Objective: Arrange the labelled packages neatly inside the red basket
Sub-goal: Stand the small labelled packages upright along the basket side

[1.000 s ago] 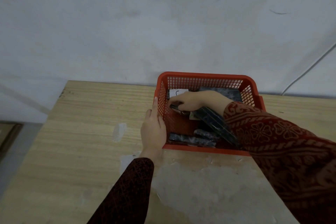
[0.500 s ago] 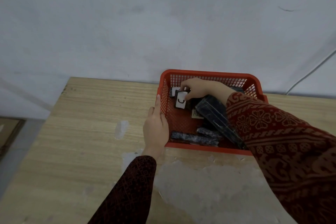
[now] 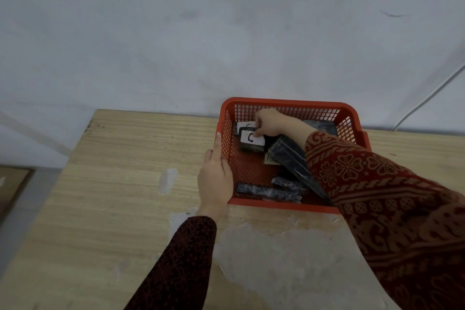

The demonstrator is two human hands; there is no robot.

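The red mesh basket point(image 3: 289, 103) stands at the far side of the wooden table. My left hand point(image 3: 215, 178) rests flat against its left wall. My right hand point(image 3: 270, 122) reaches into the far left corner, fingers pinched on a small dark package with a white label marked "C" point(image 3: 251, 142). Behind it lies another labelled package point(image 3: 241, 126). A long dark package point(image 3: 292, 161) leans diagonally under my right forearm, over a pale label point(image 3: 270, 159). Two slim dark packages point(image 3: 266, 191) lie along the near wall. A grey one point(image 3: 320, 126) sits far right.
The wooden table point(image 3: 125, 184) has worn pale patches near its front and a scuff left of the basket. A plain wall rises right behind the basket. A white cable point(image 3: 427, 98) runs down the wall at the right. The table's left edge drops to the floor.
My right hand moved from the basket's middle to the far left corner, bringing the "C" package with it and setting it label-up. The left hand stayed on the basket's side.
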